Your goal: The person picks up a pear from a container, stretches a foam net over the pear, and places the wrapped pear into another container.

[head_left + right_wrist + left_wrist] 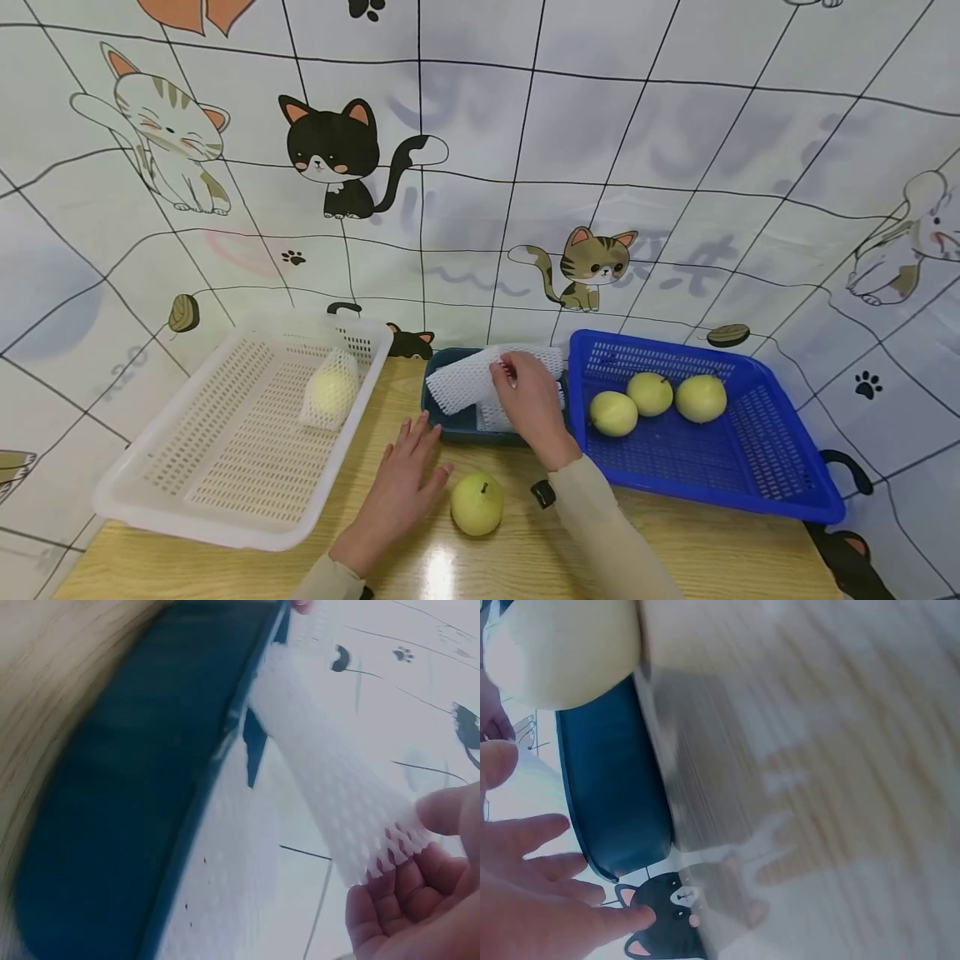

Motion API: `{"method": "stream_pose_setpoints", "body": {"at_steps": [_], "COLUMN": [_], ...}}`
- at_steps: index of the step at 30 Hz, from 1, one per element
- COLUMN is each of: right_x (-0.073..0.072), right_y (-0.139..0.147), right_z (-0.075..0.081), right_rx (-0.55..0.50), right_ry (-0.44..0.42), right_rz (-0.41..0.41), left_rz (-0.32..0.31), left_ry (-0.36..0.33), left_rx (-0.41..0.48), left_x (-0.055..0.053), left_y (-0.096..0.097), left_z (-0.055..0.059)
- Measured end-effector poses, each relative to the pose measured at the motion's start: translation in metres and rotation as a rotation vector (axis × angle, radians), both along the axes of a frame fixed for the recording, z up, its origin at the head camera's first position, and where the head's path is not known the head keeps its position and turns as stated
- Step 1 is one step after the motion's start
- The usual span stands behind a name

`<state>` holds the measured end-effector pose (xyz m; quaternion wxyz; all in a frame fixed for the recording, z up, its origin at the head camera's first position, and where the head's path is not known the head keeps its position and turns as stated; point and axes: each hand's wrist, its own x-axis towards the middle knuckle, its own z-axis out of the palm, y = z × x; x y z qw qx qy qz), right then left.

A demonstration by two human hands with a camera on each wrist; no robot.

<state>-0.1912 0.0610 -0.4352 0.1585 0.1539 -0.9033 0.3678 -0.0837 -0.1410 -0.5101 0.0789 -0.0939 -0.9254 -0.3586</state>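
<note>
R hand (528, 400) pinching foam net (459, 383) by its open end, thumb vs. fingers; L hand (401, 483) spread, holding nothing.
Net's over teal bin (480, 437), prob. v. light, soft, springy, may tear; best held at that end, w/o hard tugs. More nets (493, 418) below could snag. Loose pear (477, 504) on table (187, 567) in front of bin, beside L hand; blue basket (705, 460) w/ 3 pears (649, 394) to R, white basket (232, 467) w/ netted pear (332, 396) to L.

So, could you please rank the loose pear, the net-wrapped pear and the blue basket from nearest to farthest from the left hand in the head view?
1. Loose pear: on the table, just right of the left hand.
2. Net-wrapped pear: ahead and left, in the white basket.
3. Blue basket: over on the right.
</note>
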Motion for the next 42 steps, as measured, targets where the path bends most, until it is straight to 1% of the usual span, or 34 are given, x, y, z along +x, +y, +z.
{"method": "stream_pose_setpoints", "body": {"at_steps": [2,4,7,9,11,13,14,16,17,19,21,24,26,28,31,36,38,40,42], "right_x": [0.007,0.013,0.023,0.028,0.034,0.040,0.043,0.049,0.052,0.057,0.061,0.066,0.068,0.069,0.071,0.075,0.076,0.077,0.078], "right_y": [0.006,0.011,0.018,0.021,0.025,0.028,0.030,0.034,0.035,0.038,0.040,0.042,0.042,0.041,0.038,0.034,0.033,0.032,0.031], "right_z": [0.002,0.003,0.005,0.006,0.007,0.007,0.007,0.007,0.007,0.006,0.004,0.001,-0.002,-0.005,-0.007,-0.007,-0.007,-0.006,-0.006], "right_rx": [-0.072,-0.138,-0.225,-0.269,-0.309,-0.345,-0.359,-0.375,-0.378,-0.380,-0.381,-0.390,-0.399,-0.399,-0.374,-0.265,-0.227,-0.203,-0.187], "right_ry": [-0.005,-0.017,-0.069,-0.117,-0.179,-0.243,-0.272,-0.313,-0.327,-0.338,-0.335,-0.323,-0.306,-0.272,-0.200,-0.088,-0.055,-0.026,-0.005], "right_rz": [0.018,0.030,0.066,0.124,0.197,0.270,0.302,0.342,0.359,0.389,0.412,0.441,0.455,0.467,0.462,0.418,0.410,0.407,0.397], "left_rz": [0.021,0.053,0.118,0.148,0.145,0.109,0.085,0.045,0.028,0.005,-0.018,-0.057,-0.087,-0.126,-0.204,-0.370,-0.422,-0.452,-0.458], "left_ry": [0.012,0.039,0.131,0.185,0.209,0.187,0.159,0.082,0.044,-0.024,-0.075,-0.118,-0.130,-0.134,-0.129,-0.100,-0.087,-0.078,-0.072], "left_rx": [0.081,0.184,0.342,0.478,0.642,0.803,0.869,0.964,0.987,1.003,1.005,1.002,0.993,0.979,0.955,0.930,0.919,0.914,0.918], "left_x": [0.000,0.000,-0.002,-0.004,-0.005,-0.006,-0.006,-0.006,-0.006,-0.005,-0.003,-0.002,-0.002,-0.004,-0.006,-0.009,-0.010,-0.010,-0.010], "left_y": [-0.001,-0.002,-0.005,-0.006,-0.006,-0.006,-0.005,-0.003,-0.003,-0.001,0.002,0.005,0.007,0.009,0.010,0.013,0.015,0.017,0.019], "left_z": [0.001,0.003,0.007,0.010,0.013,0.018,0.020,0.025,0.028,0.033,0.037,0.042,0.044,0.044,0.043,0.041,0.041,0.042,0.042]}}
